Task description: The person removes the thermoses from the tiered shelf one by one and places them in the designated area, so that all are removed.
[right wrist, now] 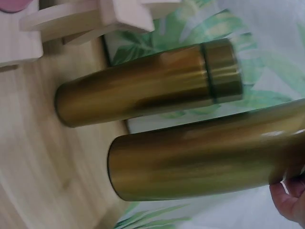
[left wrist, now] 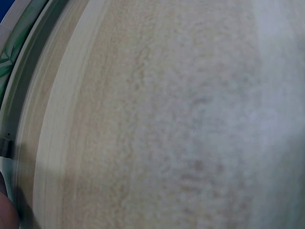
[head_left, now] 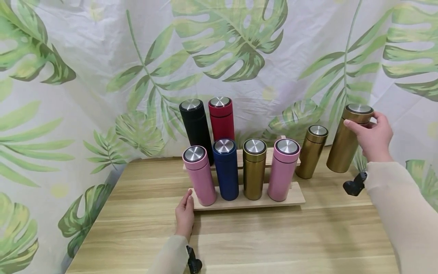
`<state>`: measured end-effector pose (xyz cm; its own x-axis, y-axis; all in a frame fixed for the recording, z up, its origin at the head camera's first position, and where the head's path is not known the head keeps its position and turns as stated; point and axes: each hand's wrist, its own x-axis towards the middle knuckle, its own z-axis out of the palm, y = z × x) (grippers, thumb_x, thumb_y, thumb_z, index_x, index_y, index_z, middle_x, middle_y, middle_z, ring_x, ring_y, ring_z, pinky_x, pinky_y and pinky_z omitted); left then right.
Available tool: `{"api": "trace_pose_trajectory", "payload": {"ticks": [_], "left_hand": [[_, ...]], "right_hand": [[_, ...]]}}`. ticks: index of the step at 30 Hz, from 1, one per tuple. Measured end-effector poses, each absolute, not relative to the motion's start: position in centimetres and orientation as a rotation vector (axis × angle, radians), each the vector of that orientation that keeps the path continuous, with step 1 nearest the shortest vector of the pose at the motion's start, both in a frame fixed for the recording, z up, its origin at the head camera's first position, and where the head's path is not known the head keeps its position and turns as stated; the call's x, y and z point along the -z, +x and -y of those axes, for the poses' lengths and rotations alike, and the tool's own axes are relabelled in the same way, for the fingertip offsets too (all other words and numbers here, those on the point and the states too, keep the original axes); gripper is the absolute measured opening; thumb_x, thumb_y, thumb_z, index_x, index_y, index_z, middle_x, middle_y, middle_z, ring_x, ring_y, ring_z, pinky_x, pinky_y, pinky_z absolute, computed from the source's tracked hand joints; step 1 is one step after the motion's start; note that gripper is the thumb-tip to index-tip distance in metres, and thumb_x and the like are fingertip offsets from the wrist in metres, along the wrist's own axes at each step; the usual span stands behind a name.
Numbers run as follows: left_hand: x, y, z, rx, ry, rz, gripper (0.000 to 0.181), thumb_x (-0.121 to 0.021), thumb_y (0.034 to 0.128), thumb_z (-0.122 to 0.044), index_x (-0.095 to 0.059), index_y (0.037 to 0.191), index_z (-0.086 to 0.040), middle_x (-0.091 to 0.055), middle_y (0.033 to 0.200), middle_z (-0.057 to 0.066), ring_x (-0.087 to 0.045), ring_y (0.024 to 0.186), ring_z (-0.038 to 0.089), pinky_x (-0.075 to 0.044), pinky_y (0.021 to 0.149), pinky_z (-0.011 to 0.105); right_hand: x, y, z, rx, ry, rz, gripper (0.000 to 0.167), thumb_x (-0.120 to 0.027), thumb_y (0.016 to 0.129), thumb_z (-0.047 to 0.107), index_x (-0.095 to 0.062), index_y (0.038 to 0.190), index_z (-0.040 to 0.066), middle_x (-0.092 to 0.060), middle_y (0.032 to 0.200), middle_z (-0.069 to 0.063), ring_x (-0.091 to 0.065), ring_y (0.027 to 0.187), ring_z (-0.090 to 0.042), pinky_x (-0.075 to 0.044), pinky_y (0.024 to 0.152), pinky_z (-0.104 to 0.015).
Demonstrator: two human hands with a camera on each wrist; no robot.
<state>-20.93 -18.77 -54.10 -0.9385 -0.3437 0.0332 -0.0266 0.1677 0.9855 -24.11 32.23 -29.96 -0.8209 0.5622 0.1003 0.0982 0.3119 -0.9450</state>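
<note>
On the right, my right hand (head_left: 376,137) grips the upper part of a tall gold bottle (head_left: 345,140), thumb on its near side; in the right wrist view fingertips (right wrist: 286,202) touch that bottle (right wrist: 205,162). A smaller gold bottle (head_left: 311,152) stands just left of it. My left hand (head_left: 184,215) rests at the left end of the wooden rack (head_left: 246,204), fingers against its edge beside a pink bottle (head_left: 202,180). The left wrist view shows mostly blurred wood and a bit of finger (left wrist: 7,214).
The rack's front step holds the pink bottle, a blue bottle (head_left: 227,175), a gold bottle (head_left: 254,175) and another pink bottle (head_left: 282,175). Behind them stand a black bottle (head_left: 198,129) and a red bottle (head_left: 222,123). A leaf-patterned cloth (head_left: 102,76) hangs behind the table (head_left: 143,213).
</note>
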Motion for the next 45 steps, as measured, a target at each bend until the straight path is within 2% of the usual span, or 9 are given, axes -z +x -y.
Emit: {"api": "trace_pose_trajectory", "payload": {"ticks": [2, 11, 14, 18, 26, 30, 35, 38, 45], "left_hand": [[54.2, -20.9, 18.8, 1.851, 0.361, 2.198, 0.041, -0.045, 0.0982, -0.030, -0.050, 0.135, -0.012, -0.047, 0.140, 0.003, -0.037, 0.132, 0.022, -0.034, 0.108, 0.039], [54.5, -21.1, 18.7, 1.806, 0.319, 2.170, 0.038, -0.047, 0.0980, -0.025, -0.052, 0.132, -0.009, -0.050, 0.136, 0.004, -0.041, 0.129, 0.020, -0.037, 0.106, 0.036], [54.4, -21.0, 18.7, 1.802, 0.310, 2.160, 0.038, -0.047, 0.0978, -0.024, -0.052, 0.132, -0.008, -0.051, 0.135, 0.005, -0.042, 0.128, 0.020, -0.037, 0.105, 0.035], [52.4, -20.2, 18.1, 1.810, 0.296, 2.146, 0.035, -0.047, 0.0977, -0.015, -0.052, 0.130, -0.002, -0.052, 0.134, 0.011, -0.042, 0.128, 0.025, -0.036, 0.105, 0.039], [51.0, -19.7, 17.7, 1.811, 0.304, 2.163, 0.035, -0.045, 0.0971, -0.008, -0.050, 0.130, 0.003, -0.051, 0.133, 0.015, -0.042, 0.127, 0.029, -0.037, 0.104, 0.043], [52.3, -20.2, 18.1, 1.813, 0.315, 2.168, 0.036, -0.045, 0.0982, -0.014, -0.050, 0.131, -0.001, -0.050, 0.135, 0.013, -0.041, 0.128, 0.029, -0.036, 0.105, 0.043], [53.5, -20.6, 18.3, 1.779, 0.301, 2.146, 0.037, -0.046, 0.0981, -0.024, -0.053, 0.130, -0.007, -0.053, 0.133, 0.008, -0.043, 0.127, 0.027, -0.038, 0.104, 0.042], [53.9, -20.6, 18.4, 1.757, 0.268, 2.115, 0.037, -0.048, 0.0973, -0.025, -0.056, 0.128, -0.006, -0.055, 0.130, 0.009, -0.045, 0.126, 0.027, -0.041, 0.102, 0.039], [53.8, -20.6, 18.4, 1.805, 0.325, 2.124, 0.036, -0.047, 0.0978, -0.021, -0.054, 0.130, -0.007, -0.053, 0.134, 0.007, -0.041, 0.129, 0.023, -0.037, 0.105, 0.039]], "right_hand": [[30.6, -24.3, -32.2, -1.506, -0.593, 2.169, 0.064, -0.074, 0.076, 0.039, -0.041, 0.129, 0.025, -0.049, 0.091, 0.017, -0.049, 0.078, 0.006, -0.042, 0.064, -0.009], [33.0, -24.6, -31.8, -1.521, -0.696, 2.157, 0.074, -0.072, 0.076, 0.042, -0.036, 0.137, 0.022, -0.045, 0.102, 0.017, -0.047, 0.095, 0.000, -0.041, 0.077, -0.016], [33.6, -24.6, -31.7, -1.507, -0.715, 2.182, 0.077, -0.071, 0.077, 0.043, -0.033, 0.139, 0.020, -0.050, 0.119, 0.003, -0.048, 0.100, -0.005, -0.041, 0.077, -0.016], [34.3, -24.7, -31.3, -1.502, -0.728, 2.211, 0.080, -0.069, 0.078, 0.043, -0.028, 0.141, 0.016, -0.043, 0.136, -0.012, -0.048, 0.105, -0.011, -0.040, 0.079, -0.017], [35.1, -25.0, -31.0, -1.535, -0.769, 2.170, 0.081, -0.070, 0.078, 0.038, -0.026, 0.143, 0.016, -0.042, 0.136, -0.010, -0.046, 0.110, -0.013, -0.040, 0.088, -0.020], [35.5, -25.2, -31.0, -1.551, -0.781, 2.137, 0.080, -0.072, 0.077, 0.036, -0.027, 0.142, 0.017, -0.049, 0.115, 0.003, -0.048, 0.096, -0.006, -0.041, 0.087, -0.020], [36.0, -25.3, -30.9, -1.571, -0.777, 2.115, 0.080, -0.073, 0.077, 0.033, -0.028, 0.141, 0.017, -0.042, 0.097, 0.013, -0.044, 0.083, 0.001, -0.041, 0.083, -0.018], [36.4, -25.3, -30.8, -1.575, -0.772, 2.125, 0.080, -0.072, 0.078, 0.032, -0.026, 0.141, 0.016, -0.043, 0.100, 0.011, -0.043, 0.083, 0.002, -0.040, 0.082, -0.017], [36.9, -25.5, -30.5, -1.562, -0.775, 2.182, 0.081, -0.068, 0.081, 0.034, -0.020, 0.143, 0.014, -0.043, 0.133, -0.011, -0.047, 0.098, -0.010, -0.041, 0.089, -0.022]]}}
